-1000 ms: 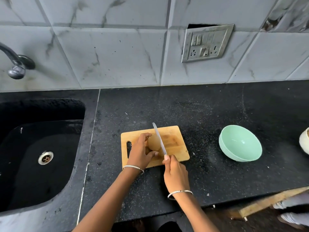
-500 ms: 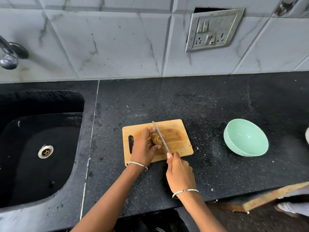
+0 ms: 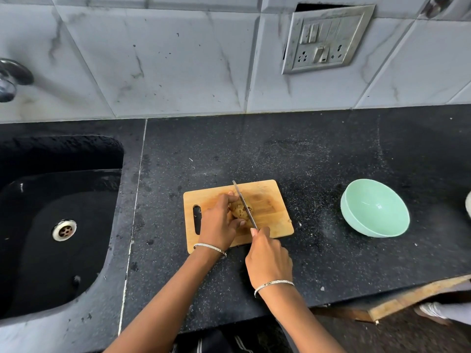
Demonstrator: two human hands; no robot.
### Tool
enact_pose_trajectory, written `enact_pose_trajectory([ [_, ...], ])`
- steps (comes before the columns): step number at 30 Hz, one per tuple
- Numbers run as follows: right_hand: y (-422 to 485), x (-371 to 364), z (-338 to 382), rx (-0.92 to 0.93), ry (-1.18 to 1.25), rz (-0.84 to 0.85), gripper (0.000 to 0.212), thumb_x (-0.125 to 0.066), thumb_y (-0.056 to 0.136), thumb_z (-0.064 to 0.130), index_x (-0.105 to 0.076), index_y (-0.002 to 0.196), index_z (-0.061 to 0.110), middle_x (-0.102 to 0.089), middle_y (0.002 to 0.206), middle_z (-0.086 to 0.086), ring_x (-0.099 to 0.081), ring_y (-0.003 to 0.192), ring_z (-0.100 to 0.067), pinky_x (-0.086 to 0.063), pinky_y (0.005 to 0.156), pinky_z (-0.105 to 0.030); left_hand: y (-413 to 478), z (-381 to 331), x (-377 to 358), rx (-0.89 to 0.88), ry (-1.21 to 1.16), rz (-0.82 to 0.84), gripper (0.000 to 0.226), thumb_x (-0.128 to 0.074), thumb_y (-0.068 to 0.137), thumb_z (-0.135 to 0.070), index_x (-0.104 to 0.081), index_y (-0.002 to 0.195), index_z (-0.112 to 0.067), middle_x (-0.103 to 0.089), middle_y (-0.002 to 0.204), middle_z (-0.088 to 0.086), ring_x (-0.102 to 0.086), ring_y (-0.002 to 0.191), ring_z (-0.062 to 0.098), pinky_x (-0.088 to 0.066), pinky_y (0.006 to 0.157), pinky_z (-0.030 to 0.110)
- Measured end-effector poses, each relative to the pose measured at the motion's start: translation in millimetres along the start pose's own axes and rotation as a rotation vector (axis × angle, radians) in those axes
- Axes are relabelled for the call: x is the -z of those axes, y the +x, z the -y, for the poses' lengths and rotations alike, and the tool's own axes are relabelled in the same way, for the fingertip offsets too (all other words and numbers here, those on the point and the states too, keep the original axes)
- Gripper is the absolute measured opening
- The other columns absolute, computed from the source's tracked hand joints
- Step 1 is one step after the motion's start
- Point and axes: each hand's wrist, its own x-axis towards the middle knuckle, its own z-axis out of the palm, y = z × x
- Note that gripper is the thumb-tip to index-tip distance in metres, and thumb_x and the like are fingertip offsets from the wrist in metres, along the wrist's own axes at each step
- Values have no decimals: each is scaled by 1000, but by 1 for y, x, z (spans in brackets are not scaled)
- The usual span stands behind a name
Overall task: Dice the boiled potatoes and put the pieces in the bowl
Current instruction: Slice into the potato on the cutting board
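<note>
That potato (image 3: pixel 238 212) is round and likely soft, so I'd worry it rolls under the knife (image 3: pixel 240 197) and the blade slips toward the fingers just beside it. It sits on the board (image 3: pixel 270 200), with the left hand (image 3: pixel 219 225) curled over it. The right hand (image 3: pixel 267 253) is wrapped round the knife handle. The bowl (image 3: pixel 374 207) stands well apart.

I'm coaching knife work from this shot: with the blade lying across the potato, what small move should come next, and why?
Probably press the knife straight down through the potato to the cutting board. The right hand grips the handle, the blade lies across the potato, and the left hand holds it steady. No cut pieces show on the board, and the green bowl is empty.
</note>
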Motion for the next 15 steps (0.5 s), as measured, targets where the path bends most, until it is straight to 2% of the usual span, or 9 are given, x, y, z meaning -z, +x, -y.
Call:
enact_pose_trajectory([
  [6, 20, 6, 4, -27, 63, 48, 33, -22, 105, 40, -44, 109, 16, -66, 108, -12, -63, 100, -37, -38, 65, -37, 4, -3, -1, -33, 36, -13, 53, -79, 73, -9, -53, 118, -20, -65, 119, 1, -63, 108, 26, -51, 90, 42],
  [10, 28, 8, 6, 5, 114, 82, 35, -23, 105, 41, -47, 109, 15, -66, 107, -12, -63, 100, -37, -38, 65, -36, 5, -2, 1, -39, 26, -12, 53, -78, 74, -6, -51, 118, -19, -67, 111, 1, -65, 101, 23, -54, 87, 41],
  [15, 15, 11, 1, 3, 73, 110, 36, -21, 105, 41, -46, 110, 16, -65, 107, -12, -63, 99, -37, -38, 64, -36, 6, 0, 2, -15, 5, -4, 56, -80, 73, -8, -53, 120, -17, -66, 109, 1, -63, 104, 23, -54, 88, 42],
])
